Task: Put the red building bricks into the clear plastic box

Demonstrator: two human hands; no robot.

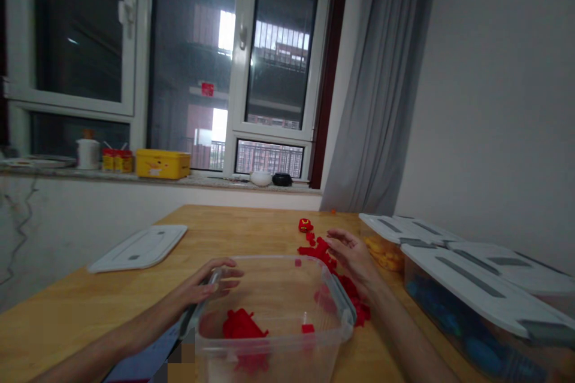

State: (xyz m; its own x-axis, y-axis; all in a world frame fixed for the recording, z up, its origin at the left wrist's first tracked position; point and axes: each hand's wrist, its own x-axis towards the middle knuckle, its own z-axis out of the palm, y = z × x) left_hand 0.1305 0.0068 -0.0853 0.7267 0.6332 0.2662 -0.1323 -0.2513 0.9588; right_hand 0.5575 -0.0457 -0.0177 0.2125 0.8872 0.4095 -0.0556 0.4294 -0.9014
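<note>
A clear plastic bin stands in front of me, holding a red toy piece and a small red block. My left hand grips its far left rim, fingers over the edge and inside. Beyond and along the bin's right side lies a line of red toy pieces, some seen blurred through the wall. My right hand is over these pieces, fingers loosely bent and apart; the fingertips are close to one, and contact is unclear. A red toy with yellow marks sits at the far end.
A white lid lies at the table's left. Lidded clear bins stand along the right, one with yellow pieces, another with blue ones. A yellow box and other items line the windowsill. A grey curtain hangs behind.
</note>
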